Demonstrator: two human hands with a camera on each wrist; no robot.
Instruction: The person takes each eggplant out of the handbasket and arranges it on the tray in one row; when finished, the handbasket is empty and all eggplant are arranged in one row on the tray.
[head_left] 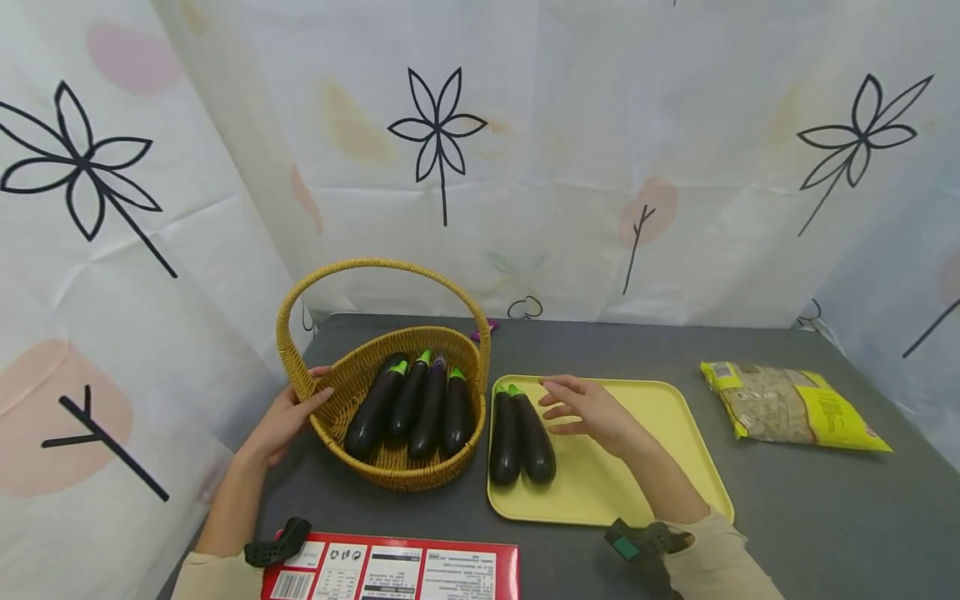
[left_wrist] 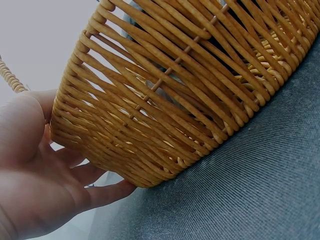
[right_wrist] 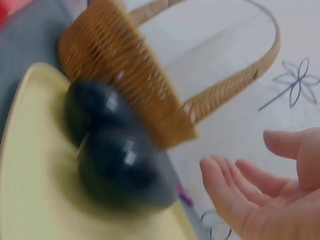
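A woven wicker basket (head_left: 408, 478) with a tall hoop handle stands on the left, and several eggplants (head_left: 431, 408) lie inside it with their green stems away from me. My left hand (head_left: 281, 423) grips the basket's left side, thumb over the rim and fingers (left_wrist: 107, 192) against the outer weave. Two eggplants (head_left: 534, 442) lie side by side on the left part of a yellow tray (head_left: 622, 483). Above the tray, just right of these two, my right hand (head_left: 592, 410) hovers with relaxed fingers and holds nothing. Its wrist view is blurred.
A yellow and clear bag (head_left: 787, 407) of pale contents lies on the right of the grey table (head_left: 810, 508). A red and white printed box (head_left: 393, 571) sits at the near edge. Behind the basket is a small purple object (head_left: 486, 331). Patterned curtains surround the table.
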